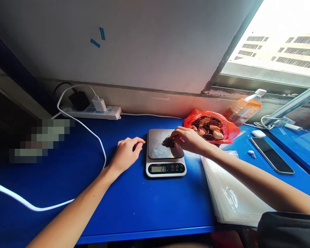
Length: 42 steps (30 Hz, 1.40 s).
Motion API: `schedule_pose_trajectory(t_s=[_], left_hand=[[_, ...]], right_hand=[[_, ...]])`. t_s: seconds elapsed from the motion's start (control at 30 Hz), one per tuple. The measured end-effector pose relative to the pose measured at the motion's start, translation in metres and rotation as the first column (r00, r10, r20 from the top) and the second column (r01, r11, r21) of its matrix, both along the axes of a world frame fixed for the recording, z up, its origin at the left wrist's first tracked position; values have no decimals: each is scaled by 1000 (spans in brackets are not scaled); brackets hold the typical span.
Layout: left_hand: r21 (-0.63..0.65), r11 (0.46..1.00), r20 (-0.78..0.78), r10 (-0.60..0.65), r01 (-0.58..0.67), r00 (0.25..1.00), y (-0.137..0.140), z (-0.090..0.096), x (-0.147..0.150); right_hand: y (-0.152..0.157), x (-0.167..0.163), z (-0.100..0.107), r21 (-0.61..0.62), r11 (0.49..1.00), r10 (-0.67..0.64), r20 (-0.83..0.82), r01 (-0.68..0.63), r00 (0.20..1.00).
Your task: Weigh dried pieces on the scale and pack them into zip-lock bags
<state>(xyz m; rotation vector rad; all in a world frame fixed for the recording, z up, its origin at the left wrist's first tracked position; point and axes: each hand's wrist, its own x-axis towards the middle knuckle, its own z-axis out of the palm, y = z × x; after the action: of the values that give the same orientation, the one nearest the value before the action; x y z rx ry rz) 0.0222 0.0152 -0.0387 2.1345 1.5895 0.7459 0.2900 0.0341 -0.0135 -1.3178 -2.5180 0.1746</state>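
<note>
A white kitchen scale with a metal plate stands on the blue desk, its display reading what looks like 23. On the plate lies a dark, dried, flake-like piece. My right hand reaches over the plate from the right, with its fingertips closed on that piece. Just left of the scale, my left hand rests near the desk, apart from the scale. Its fingers are curled and the thumb comes close to the index finger, with nothing visible between them. A red plastic bag behind my right hand holds many dried brown pieces.
Clear plastic bags lie stacked under my right forearm. At right are a phone, an earbud, its case and an orange drink bottle. A power strip sits by the wall; a white cable loops across the left side.
</note>
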Motion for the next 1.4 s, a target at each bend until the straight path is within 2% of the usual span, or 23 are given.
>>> schedule_pose_trajectory(t_s=[0.1, 0.3, 0.5, 0.67, 0.77, 0.87, 0.97, 1.07, 1.23, 1.4], left_hand=[[-10, 1000, -9, 1, -2, 1000, 0, 0, 0], [-19, 1000, -12, -4, 4, 1000, 0, 1, 2], [-5, 1000, -8, -24, 24, 1000, -3, 4, 3], [17, 1000, 4, -20, 20, 1000, -3, 5, 2], [34, 999, 12, -21, 20, 1000, -3, 6, 1], [31, 999, 5, -27, 26, 1000, -4, 7, 1], [17, 1000, -10, -25, 25, 1000, -5, 9, 2], [14, 1000, -17, -16, 16, 1000, -5, 10, 2], [21, 1000, -9, -20, 21, 1000, -2, 9, 0], [86, 996, 0, 7, -7, 1000, 5, 1, -4]], right_hand=[[-3, -1, 5, -10, 1000, -19, 24, 20, 1000], [-9, -4, 11, 63, 994, -89, 70, 85, 994], [-4, -8, 7, 89, 989, -122, 20, 120, 992], [-6, -12, 6, -6, 1000, 5, 21, -5, 1000], [-12, -9, 10, 40, 998, 43, -8, -43, 999], [-14, 4, 18, 188, 982, -19, -82, 35, 996], [-12, 32, 26, 323, 940, -63, -157, 111, 986], [-10, 67, 32, 390, 889, -171, -204, 240, 964], [-9, 114, 23, 373, 831, -387, -147, 413, 910], [-2, 123, 4, 268, 850, -456, -56, 453, 888]])
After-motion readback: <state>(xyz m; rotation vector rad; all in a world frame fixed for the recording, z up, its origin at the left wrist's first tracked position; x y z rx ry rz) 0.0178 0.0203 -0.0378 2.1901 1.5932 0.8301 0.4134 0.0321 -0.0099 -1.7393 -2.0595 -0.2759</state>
